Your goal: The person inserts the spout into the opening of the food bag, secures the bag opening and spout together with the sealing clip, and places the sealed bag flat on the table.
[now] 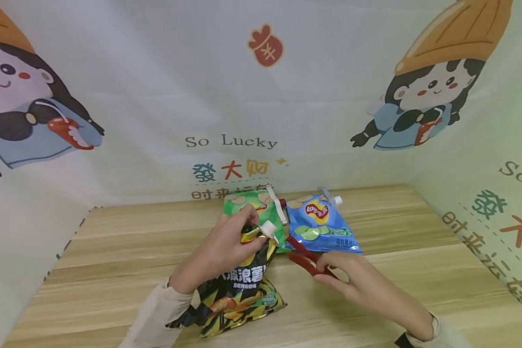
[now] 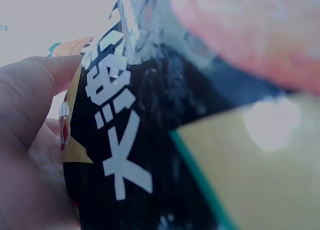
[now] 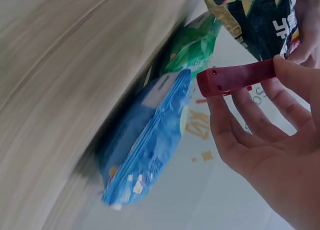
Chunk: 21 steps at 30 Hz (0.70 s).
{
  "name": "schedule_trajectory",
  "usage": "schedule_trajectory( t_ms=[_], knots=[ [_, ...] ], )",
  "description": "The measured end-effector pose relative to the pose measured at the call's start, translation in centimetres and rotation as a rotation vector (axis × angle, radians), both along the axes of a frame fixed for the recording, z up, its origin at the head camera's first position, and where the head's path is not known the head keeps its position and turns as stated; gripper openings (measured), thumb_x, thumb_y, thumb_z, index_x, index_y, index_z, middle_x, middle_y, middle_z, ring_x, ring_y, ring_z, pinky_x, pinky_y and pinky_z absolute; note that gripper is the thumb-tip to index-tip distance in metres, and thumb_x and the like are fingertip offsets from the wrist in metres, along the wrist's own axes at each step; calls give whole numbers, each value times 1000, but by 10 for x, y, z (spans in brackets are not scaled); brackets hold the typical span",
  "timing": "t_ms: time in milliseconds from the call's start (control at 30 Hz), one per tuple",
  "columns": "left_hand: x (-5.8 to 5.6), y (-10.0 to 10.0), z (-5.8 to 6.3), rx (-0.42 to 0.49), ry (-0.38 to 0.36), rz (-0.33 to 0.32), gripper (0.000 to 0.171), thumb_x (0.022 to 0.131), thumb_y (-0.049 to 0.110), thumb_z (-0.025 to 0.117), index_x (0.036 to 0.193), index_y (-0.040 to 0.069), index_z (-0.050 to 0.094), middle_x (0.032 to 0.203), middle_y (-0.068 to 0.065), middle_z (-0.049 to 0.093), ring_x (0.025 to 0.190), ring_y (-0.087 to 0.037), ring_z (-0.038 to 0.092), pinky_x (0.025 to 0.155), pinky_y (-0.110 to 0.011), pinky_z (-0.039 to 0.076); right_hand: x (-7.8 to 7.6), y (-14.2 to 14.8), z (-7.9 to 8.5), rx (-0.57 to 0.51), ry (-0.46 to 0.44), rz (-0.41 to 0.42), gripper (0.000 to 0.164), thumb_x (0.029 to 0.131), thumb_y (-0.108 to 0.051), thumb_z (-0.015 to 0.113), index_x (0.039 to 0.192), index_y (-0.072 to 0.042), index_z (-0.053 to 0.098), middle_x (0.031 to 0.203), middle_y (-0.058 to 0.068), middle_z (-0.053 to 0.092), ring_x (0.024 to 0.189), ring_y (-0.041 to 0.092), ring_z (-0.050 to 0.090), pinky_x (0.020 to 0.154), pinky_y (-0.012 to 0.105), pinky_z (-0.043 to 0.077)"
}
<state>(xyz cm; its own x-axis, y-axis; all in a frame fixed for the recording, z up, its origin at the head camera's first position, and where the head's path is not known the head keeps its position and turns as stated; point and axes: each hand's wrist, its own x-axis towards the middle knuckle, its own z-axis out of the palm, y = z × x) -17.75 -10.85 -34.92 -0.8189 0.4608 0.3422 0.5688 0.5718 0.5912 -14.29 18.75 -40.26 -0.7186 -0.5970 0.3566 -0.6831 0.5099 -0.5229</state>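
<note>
Left hand curled round the folded top of the black chip bag, thumb and fingers pinching the crumpled neck; the left wrist view shows the thumb flat on the foil; the bag stands on the wooden table near the front edge, its bottom splayed toward the person; a white clip shows just beside the pinched neck, whether on this bag or the one behind I cannot tell; right hand holds a red sealing clip, fingers loosely curled about one end, the two arms of the clip spread in a V that points toward the black bag; in the right wrist view the fingertips grip the bar's end, palm otherwise open; behind lie a green chip bag and a blue chip bag, side by side and touching, each with a white clip at its top; risks, as I judge them: the foil neck is slick and springy, so a slackened pinch could let the fold open; the clip is held only at one end and could twist or slip; its free end is close to the blue bag's lower corner and could snag it; room: bare wood to left and right of the bags; printed cloth backdrop walls in the rear and both sides, so clearance is best toward the person
</note>
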Motion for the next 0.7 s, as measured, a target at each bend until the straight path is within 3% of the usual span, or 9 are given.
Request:
schedule_trajectory(
  t_ms=[200,367,533,700],
  knots=[
    [1,0,1,15,16,-7,27,89,16,75,99,13,50,77,2,53,55,-7,36,54,-24,36,-8,-18,3,-72,-41,38,2,97,-25,67,97,-25,65,92,-17,64,91,5,62,82,37,56],
    [1,0,2,23,52,-7,26,88,14,75,99,13,52,84,4,59,60,-8,43,62,-26,44,-14,-38,11,-172,-64,52,4,97,-23,67,100,-25,66,97,-15,66,94,7,64,84,37,56],
    [2,1,1,12,77,-18,22,89,12,72,100,15,53,89,7,63,63,-9,47,68,-28,47,-19,-53,19,-215,-73,62,7,93,-17,72,95,-22,67,113,-3,65,97,11,66,84,35,57],
    [3,2,2,6,79,-33,22,91,16,72,101,16,53,90,9,66,65,-9,49,63,-26,45,-24,-60,28,-216,-117,43,4,94,-21,71,95,-20,67,127,5,60,104,15,66,87,35,56]
  ],
)
